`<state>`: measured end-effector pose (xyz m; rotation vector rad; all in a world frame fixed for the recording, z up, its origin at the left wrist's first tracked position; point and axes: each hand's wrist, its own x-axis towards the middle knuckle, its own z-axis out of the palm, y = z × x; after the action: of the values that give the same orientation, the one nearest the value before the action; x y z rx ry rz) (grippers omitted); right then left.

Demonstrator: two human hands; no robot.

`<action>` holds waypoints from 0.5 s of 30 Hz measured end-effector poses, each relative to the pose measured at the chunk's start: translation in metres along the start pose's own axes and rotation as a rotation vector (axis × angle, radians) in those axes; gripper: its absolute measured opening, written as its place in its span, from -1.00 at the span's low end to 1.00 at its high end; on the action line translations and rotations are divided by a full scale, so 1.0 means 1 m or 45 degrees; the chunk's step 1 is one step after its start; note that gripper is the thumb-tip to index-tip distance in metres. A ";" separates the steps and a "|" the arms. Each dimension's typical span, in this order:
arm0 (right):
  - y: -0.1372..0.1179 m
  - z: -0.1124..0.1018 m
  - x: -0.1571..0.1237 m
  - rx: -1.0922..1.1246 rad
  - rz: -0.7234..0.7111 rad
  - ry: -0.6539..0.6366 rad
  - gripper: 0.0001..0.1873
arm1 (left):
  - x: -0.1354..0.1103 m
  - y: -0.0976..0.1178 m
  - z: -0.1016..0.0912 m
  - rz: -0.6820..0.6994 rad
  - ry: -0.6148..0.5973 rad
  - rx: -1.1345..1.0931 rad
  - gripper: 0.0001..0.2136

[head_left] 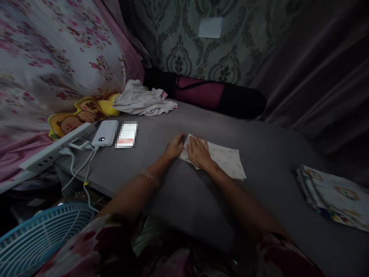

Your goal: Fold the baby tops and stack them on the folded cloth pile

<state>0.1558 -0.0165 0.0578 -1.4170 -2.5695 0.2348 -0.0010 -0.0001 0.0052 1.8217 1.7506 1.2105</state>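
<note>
A pale, thin cloth (227, 159) with a small faint print lies folded into a long strip on the grey bed-like surface. My right hand (198, 153) rests flat on its left part, fingers stretched out and pressing down. At the cloth's left end, my left hand (175, 147) touches the edge with its fingers pointing forward; it looks open, though its palm side is hidden. Part of the cloth's left end is covered by both hands.
To the right lies a stack of folded printed cloths (337, 196). On the left are a power strip (57, 148), a white power bank (105, 133), a blurred phone (127, 134) and a blue fan (49, 234). A crumpled cloth (144, 98) and a long bag (201, 92) lie behind.
</note>
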 end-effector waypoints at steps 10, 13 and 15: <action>-0.013 0.017 0.006 0.017 0.026 -0.026 -0.33 | -0.001 0.004 -0.002 -0.029 -0.016 -0.011 -0.61; -0.005 0.007 0.007 0.115 0.000 -0.141 -0.34 | -0.001 0.004 -0.002 0.004 -0.032 -0.017 -0.63; 0.008 -0.002 0.004 0.163 -0.003 -0.181 -0.34 | -0.001 0.004 -0.002 0.052 -0.039 -0.017 -0.62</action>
<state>0.1605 -0.0090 0.0581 -1.3973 -2.6131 0.5078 0.0004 -0.0026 0.0088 1.8669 1.6931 1.2002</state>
